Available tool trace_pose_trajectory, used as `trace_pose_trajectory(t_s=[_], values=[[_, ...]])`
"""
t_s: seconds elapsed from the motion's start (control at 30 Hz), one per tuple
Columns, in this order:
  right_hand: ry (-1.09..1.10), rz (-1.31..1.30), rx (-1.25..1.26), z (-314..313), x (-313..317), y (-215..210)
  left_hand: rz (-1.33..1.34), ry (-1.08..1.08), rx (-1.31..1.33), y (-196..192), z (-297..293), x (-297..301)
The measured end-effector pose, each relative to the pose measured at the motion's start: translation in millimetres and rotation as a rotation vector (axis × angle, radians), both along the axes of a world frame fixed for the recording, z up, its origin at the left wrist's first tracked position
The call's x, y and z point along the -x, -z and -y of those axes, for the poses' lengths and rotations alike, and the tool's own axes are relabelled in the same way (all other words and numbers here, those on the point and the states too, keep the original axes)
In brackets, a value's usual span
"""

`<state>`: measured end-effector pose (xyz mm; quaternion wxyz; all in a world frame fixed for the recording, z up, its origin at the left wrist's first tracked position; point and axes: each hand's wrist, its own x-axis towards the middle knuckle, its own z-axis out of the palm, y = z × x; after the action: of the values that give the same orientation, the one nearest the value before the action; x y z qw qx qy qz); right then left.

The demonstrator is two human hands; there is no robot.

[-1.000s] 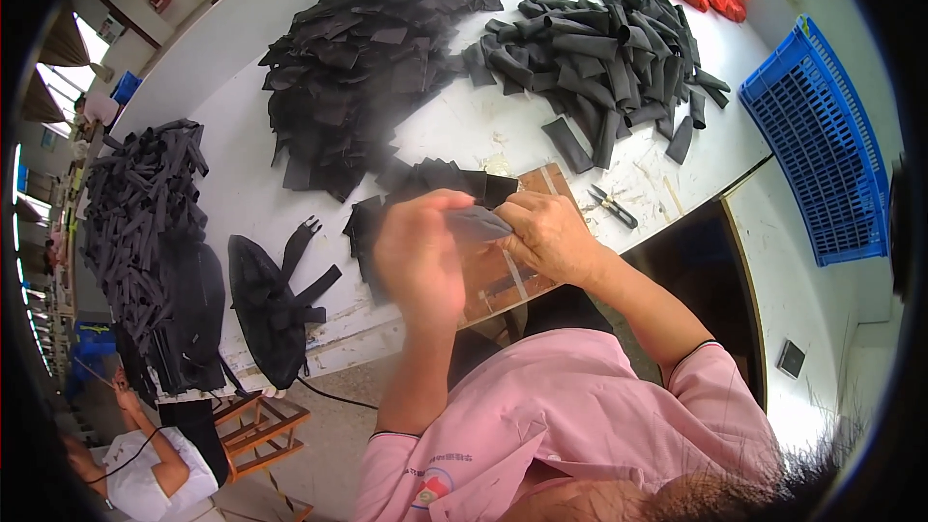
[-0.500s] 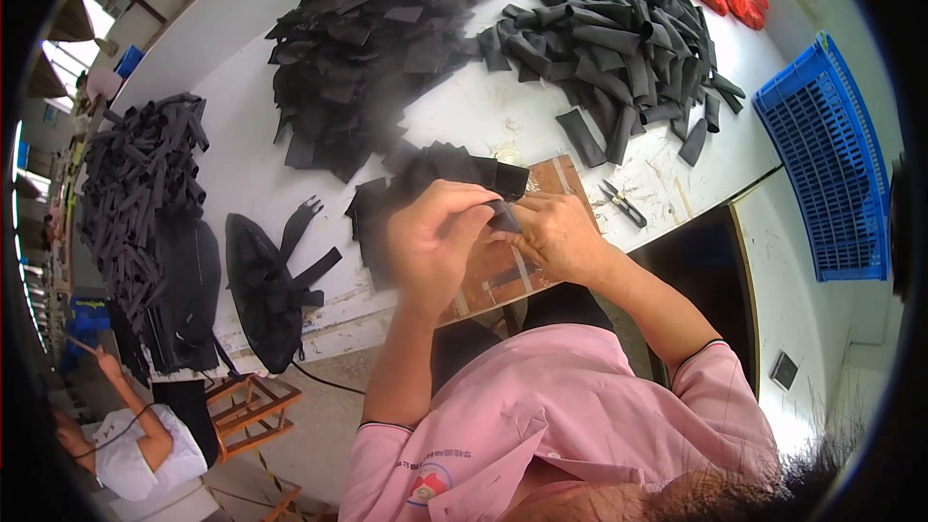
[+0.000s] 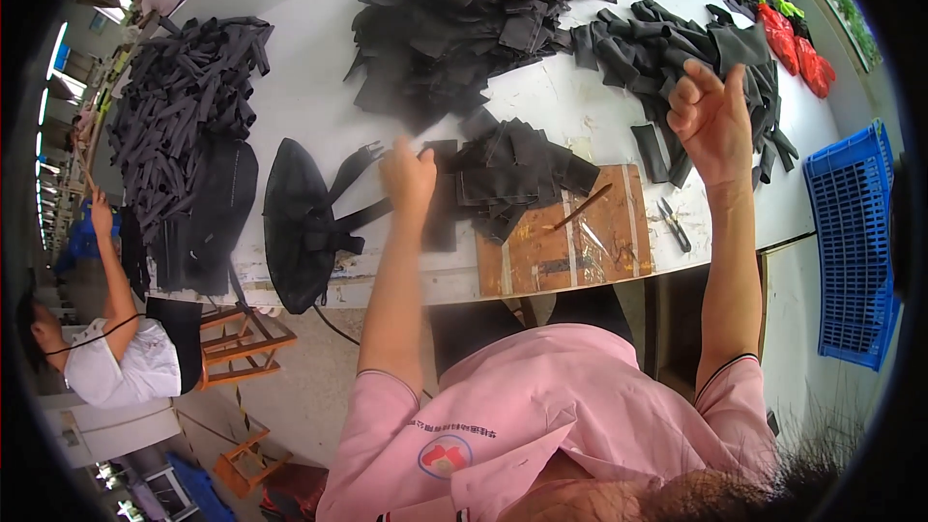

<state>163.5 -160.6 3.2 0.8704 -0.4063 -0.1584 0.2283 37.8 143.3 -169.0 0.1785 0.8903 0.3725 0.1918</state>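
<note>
My right hand (image 3: pixel 712 121) is raised over the pile of black fabric tubes (image 3: pixel 633 43), palm up, thumb and fingers apart, with nothing seen in it. Motion smears my left hand (image 3: pixel 410 174). It is at the left edge of a smaller heap of flat black fabric pieces (image 3: pixel 517 174), beside one dark piece (image 3: pixel 440 217); whether its fingers grip anything is unclear. A thin brown stick (image 3: pixel 585 206) lies on a taped wooden board (image 3: pixel 503 275) in front of me. To the board's right rest small thread snips (image 3: pixel 674 225).
A large heap of black fabric pieces (image 3: pixel 445 29) covers the table's far middle. Black strips (image 3: pixel 184 106) and a black bag with straps (image 3: pixel 295 232) lie left. A blue plastic basket (image 3: pixel 851 242) stands right, red bags (image 3: pixel 793 48) far right. Another person (image 3: pixel 126 348) sits at left.
My hands were together over the board with a small black piece between them. They have parted, left hand leftward, right hand up and right. The stick now shows. The view has shifted.
</note>
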Motion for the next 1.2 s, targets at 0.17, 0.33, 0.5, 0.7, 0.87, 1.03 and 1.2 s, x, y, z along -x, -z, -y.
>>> trace_pose_trajectory(t_s=[0.17,0.33,0.5,0.7,0.87,1.03,1.2], values=[[-0.066,-0.435,0.218,23,65,79,-0.038,0.239,0.095,7,-25,0],[-0.391,-0.137,0.729,-17,142,68,0.652,0.152,0.005,-46,-9,25],[-0.283,0.182,0.703,-72,149,73,1.162,0.037,0.831,-96,36,62],[-0.191,-0.018,0.383,-109,159,69,1.093,0.015,1.414,-77,87,102],[0.248,0.657,0.884,-101,158,78,0.88,-0.064,1.022,-52,111,107],[0.328,0.8,0.991,-88,158,91,0.757,0.232,1.14,-82,117,110],[0.358,0.982,1.098,-81,161,94,0.614,0.378,1.22,-95,120,101]])
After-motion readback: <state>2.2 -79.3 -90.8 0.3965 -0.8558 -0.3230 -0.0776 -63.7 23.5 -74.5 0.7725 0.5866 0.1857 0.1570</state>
